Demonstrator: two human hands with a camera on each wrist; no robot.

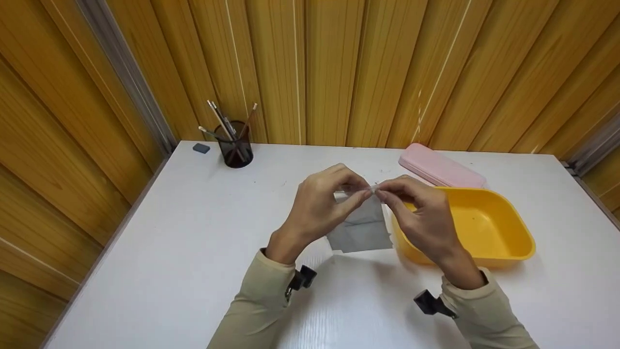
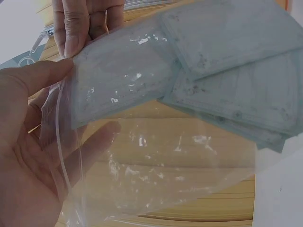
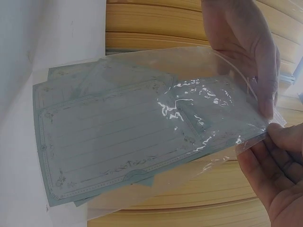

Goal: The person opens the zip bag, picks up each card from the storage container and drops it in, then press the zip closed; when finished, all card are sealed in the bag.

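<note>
Pinching the top edge of a clear plastic zip bag (image 1: 362, 225) holding pale green lined paper sheets (image 3: 109, 142), your left hand (image 1: 322, 206) and right hand (image 1: 421, 215) are meeting fingertip to fingertip above the white table (image 1: 160, 252). The bag is hanging between them, just beside the yellow plastic tray (image 1: 484, 228), with a pink case (image 1: 441, 167) behind.

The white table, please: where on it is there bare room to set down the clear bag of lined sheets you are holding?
The widest bare patch of the table lies left of the left hand, below the pen cup and eraser. The near strip between the sleeves is free too. Right is crowded: yellow tub, pink case.
</note>
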